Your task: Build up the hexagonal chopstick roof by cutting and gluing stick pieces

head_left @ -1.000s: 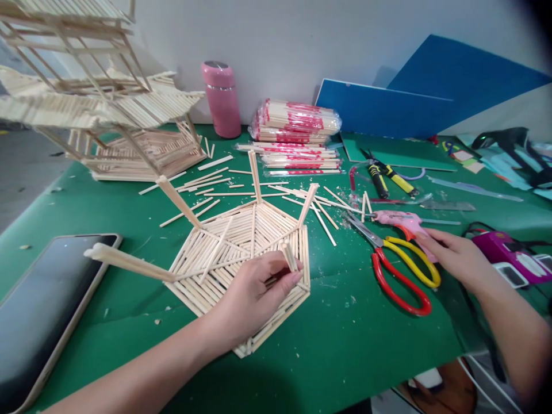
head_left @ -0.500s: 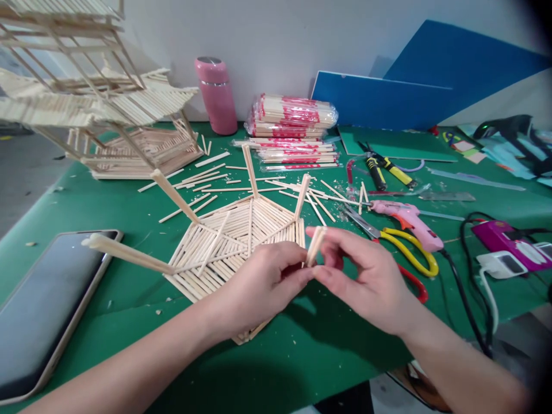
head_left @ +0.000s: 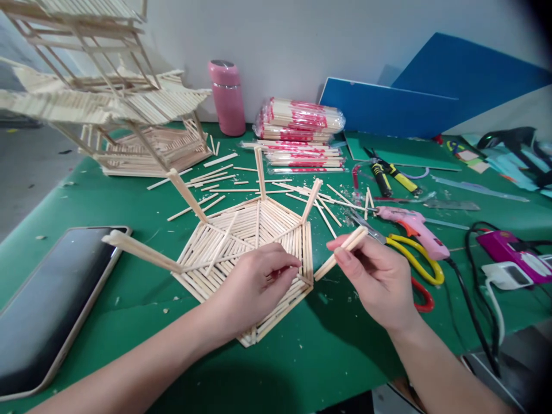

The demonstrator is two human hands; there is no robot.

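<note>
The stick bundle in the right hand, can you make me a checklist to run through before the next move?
1. Right hand holding the stick bundle: ok.
2. Left hand off the bundle: ok.
3. Four posts up on the stick base: ok.
4. Pink glue gun lying on the table: ok.
5. Scissors fully visible: not ok, right hand partly covers them.
6. Glue on bundle's end: cannot tell.
</note>
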